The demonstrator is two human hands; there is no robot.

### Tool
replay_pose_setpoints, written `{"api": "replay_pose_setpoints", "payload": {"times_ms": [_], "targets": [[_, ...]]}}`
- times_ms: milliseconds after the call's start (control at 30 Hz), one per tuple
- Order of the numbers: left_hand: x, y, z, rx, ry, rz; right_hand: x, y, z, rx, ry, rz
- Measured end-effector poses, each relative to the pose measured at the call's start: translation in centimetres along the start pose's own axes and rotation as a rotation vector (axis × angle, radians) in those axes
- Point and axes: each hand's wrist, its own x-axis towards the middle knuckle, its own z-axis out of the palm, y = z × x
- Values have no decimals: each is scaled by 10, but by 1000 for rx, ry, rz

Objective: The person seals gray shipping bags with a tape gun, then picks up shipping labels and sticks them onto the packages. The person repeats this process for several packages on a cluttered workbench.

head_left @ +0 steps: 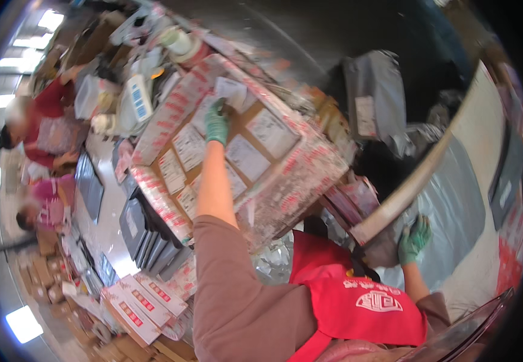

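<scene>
In the frame's upper centre, a white label (pixel 232 90) lies just above the left hand (pixel 216 123) inside a carton (pixel 282 202); whether that grip pinches it, I cannot tell. Lower right, the right hand (pixel 415 241), grip unclear, overlaps grey plastic (pixel 457 208).

Matt paper labels (pixel 248 157), glossy plastic parcel (pixel 387 81)

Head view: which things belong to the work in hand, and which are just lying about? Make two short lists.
Likely in use:
- white labels, by the left hand
- box around them
- grey plastic, by the right hand

Apparently lying about:
- white cartons, lower left
- dark packets, left
</scene>
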Motion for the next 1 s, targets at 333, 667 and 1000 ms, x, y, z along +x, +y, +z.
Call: {"api": "replay_pose_setpoints", "payload": {"times_ms": [333, 667, 1000], "targets": [[-309, 255, 115, -85, -686, 398, -5, 25, -42, 294, -11, 109], [-446, 257, 201, 382, -398, 431, -187, 187, -100, 416, -398, 1162], [-312, 301, 219, 305, -626, 409, -195, 129, -73, 564, -124, 1171]]}}
